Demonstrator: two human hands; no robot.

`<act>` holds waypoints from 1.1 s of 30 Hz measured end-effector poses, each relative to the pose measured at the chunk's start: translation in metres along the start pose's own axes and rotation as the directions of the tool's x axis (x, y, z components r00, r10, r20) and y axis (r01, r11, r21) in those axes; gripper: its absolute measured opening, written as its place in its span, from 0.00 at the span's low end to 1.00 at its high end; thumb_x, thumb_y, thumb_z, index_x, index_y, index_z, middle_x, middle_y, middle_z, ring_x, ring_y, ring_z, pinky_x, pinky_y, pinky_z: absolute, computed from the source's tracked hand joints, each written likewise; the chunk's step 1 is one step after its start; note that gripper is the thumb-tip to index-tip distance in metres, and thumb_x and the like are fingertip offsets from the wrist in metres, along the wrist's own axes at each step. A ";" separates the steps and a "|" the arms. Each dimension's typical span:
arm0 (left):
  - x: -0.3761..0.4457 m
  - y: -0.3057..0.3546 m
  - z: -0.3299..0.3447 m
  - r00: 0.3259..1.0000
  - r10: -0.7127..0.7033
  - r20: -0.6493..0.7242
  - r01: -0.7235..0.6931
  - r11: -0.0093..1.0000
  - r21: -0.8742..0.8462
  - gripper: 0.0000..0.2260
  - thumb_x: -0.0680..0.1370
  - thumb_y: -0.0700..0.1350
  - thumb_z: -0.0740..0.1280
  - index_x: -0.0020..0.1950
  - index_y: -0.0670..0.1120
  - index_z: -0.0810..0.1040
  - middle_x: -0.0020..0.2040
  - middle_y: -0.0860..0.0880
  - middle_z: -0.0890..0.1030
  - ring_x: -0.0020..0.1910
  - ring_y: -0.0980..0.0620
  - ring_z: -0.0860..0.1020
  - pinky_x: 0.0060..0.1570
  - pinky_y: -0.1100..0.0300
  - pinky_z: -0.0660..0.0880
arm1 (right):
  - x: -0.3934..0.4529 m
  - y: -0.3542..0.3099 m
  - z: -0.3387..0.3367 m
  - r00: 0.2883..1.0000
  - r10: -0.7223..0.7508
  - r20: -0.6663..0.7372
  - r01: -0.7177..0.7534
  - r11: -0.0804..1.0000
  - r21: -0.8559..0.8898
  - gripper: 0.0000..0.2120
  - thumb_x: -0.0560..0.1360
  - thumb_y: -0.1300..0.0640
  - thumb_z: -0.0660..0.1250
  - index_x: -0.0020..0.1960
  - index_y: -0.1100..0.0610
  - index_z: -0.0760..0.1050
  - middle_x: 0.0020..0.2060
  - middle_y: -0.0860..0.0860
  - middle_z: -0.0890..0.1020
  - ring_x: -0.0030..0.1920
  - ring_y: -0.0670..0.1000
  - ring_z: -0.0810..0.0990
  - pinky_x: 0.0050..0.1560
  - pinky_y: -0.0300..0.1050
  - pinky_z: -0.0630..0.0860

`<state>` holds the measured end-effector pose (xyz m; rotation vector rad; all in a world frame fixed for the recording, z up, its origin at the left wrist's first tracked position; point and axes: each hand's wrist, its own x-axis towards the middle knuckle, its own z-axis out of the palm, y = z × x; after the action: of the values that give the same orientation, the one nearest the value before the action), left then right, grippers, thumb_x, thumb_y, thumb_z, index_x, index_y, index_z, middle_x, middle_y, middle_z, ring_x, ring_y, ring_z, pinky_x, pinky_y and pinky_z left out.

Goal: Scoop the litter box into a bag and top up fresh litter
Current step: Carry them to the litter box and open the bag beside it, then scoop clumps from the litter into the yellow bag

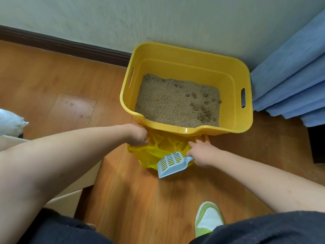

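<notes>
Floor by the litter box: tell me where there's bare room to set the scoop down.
Bare wood floor lies left of the yellow litter box, up to the baseboard. More shows between the yellow bag and the shoe. Crowded: the box's front, where the left hand and right hand, gripping the scoop, work the bag.

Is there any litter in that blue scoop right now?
No, the blue scoop, held by the right hand over the yellow bag, shows only bare slotted plastic.
</notes>
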<state>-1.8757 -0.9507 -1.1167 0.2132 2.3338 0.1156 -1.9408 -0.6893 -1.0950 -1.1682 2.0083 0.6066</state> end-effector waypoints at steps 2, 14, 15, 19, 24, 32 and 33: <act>-0.002 -0.007 -0.006 0.996 -0.052 -0.071 0.048 0.997 -0.056 0.18 0.80 0.51 0.60 0.46 0.38 0.81 0.46 0.39 0.83 0.47 0.40 0.79 0.47 0.54 0.76 | -0.002 0.006 -0.001 1.000 0.022 -0.005 -0.022 0.998 0.053 0.18 0.77 0.59 0.56 0.60 0.42 0.75 0.73 0.57 0.63 0.76 0.62 0.51 0.69 0.73 0.42; -0.014 -0.004 0.008 0.975 0.204 -0.092 -0.164 0.932 0.325 0.40 0.69 0.63 0.71 0.76 0.56 0.57 0.74 0.47 0.63 0.74 0.43 0.61 0.73 0.50 0.54 | -0.020 0.012 0.010 0.978 -0.046 -0.206 0.069 0.992 0.107 0.19 0.75 0.60 0.57 0.62 0.46 0.74 0.75 0.47 0.61 0.76 0.54 0.52 0.73 0.64 0.42; -0.014 -0.001 0.009 0.971 0.224 -0.078 -0.182 0.915 0.361 0.40 0.69 0.65 0.69 0.77 0.55 0.57 0.75 0.47 0.62 0.74 0.43 0.61 0.73 0.49 0.52 | -0.022 0.013 0.011 0.968 -0.064 -0.241 0.090 0.991 0.100 0.19 0.75 0.60 0.58 0.62 0.46 0.74 0.75 0.45 0.62 0.76 0.52 0.53 0.74 0.61 0.42; -0.016 0.008 0.013 0.943 0.301 -0.140 -0.221 0.884 0.411 0.35 0.73 0.69 0.59 0.74 0.49 0.65 0.74 0.45 0.66 0.72 0.44 0.64 0.70 0.49 0.58 | -0.027 0.017 0.019 0.900 -0.095 -0.426 0.183 0.968 0.171 0.20 0.70 0.63 0.61 0.60 0.51 0.77 0.69 0.46 0.72 0.74 0.50 0.60 0.74 0.54 0.48; -0.014 -0.001 0.014 0.850 0.431 -0.303 -0.273 0.852 0.447 0.20 0.70 0.59 0.60 0.48 0.45 0.79 0.45 0.46 0.80 0.45 0.45 0.80 0.41 0.54 0.79 | -0.032 0.020 0.025 0.714 -0.063 -0.697 0.297 0.929 0.220 0.21 0.60 0.63 0.58 0.48 0.54 0.81 0.50 0.47 0.83 0.60 0.52 0.74 0.65 0.49 0.61; -0.019 0.011 -0.015 0.696 0.634 -0.337 -0.421 0.741 0.523 0.08 0.71 0.48 0.62 0.38 0.44 0.74 0.34 0.47 0.75 0.31 0.45 0.75 0.27 0.57 0.73 | -0.052 0.007 -0.035 0.747 0.345 -0.568 0.408 0.437 0.802 0.12 0.73 0.66 0.60 0.44 0.51 0.78 0.35 0.47 0.81 0.34 0.47 0.78 0.37 0.44 0.74; -0.019 0.013 -0.021 0.673 0.666 -0.322 -0.438 0.709 0.553 0.07 0.71 0.47 0.63 0.39 0.44 0.74 0.35 0.47 0.75 0.32 0.45 0.76 0.30 0.56 0.74 | -0.054 0.011 -0.047 0.754 0.379 -0.536 0.408 0.370 0.835 0.14 0.74 0.68 0.61 0.46 0.50 0.77 0.36 0.48 0.81 0.31 0.44 0.76 0.35 0.41 0.72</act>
<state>-1.8760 -0.9421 -1.0870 1.3005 2.6960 -0.0603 -1.9495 -0.6879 -1.0235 -0.6164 2.2796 -1.1502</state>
